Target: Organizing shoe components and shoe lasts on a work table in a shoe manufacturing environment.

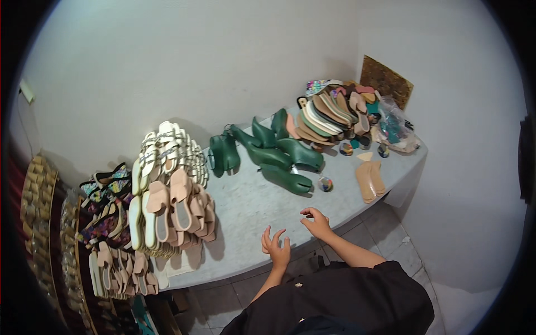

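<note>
My left hand (277,248) hangs over the front edge of the pale table (245,204), its fingers spread and nothing in them. To the right of it, my right hand (317,223) is also empty, with thumb and fingers apart. Beyond both hands lie several green shoe lasts (286,179), some on their sides. A small round multicoloured piece (325,184) rests just past my right hand. Farther right are tan sole-shaped pieces (369,181) beside the table's edge. Neither hand touches any of these.
Stacked beige sandals (181,201) and white sandals (167,148) crowd the table's left part, with patterned sandals (106,223) beyond them. A pile of soles (324,120) and a clear plastic bag (396,131) stand at the far right. A shelf (70,251) holds more items at left.
</note>
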The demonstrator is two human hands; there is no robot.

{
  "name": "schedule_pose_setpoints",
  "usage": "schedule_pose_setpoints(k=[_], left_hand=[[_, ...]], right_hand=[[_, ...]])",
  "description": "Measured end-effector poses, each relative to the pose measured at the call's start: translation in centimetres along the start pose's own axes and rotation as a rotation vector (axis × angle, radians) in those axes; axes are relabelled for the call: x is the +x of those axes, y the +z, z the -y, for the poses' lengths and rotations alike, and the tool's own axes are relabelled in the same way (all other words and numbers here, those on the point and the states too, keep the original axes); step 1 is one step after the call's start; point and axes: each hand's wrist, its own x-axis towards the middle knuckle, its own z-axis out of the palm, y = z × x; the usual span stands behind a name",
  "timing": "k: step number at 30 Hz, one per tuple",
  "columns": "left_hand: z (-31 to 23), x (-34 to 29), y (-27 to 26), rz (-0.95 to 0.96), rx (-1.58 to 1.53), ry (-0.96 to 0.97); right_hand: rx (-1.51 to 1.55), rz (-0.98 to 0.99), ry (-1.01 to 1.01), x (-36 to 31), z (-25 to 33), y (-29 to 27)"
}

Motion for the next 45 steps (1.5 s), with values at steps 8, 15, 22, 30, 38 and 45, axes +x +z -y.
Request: schedule_pose_setpoints(k=[8,15,22,30,38,45], left_hand=[[-3.0,5.2,5.2,0.044,-0.047,0.088],[-5.8,8.2,11.7,0.089,-0.605,-0.013],[-10.0,8.9,18.8,0.172,-0.324,0.203],[-14.3,9.5,25.6,0.097,-0.157,0.174],[-12.9,9.8,26.8,-0.093,-0.177,-0.068],[-13.3,10.7,28.7,-0.023,-0.074,-0.064]], right_hand=[[-0.004,-0.093,0.058,1.5,-3.2,-7.1],[0.069,-0.191,0.057,5.8,-6.4,-13.5],[0.1,-0.13,0.164,11.0,-11.8,-21.6],[0.0,-0.193,0.04,21.3,-13.7,-30.7],[-0.101,-0.399,-0.001,27.9,-13.5,-33.1],[-0.054,-0.372,0.094,31.4,-15.4,-32.0]])
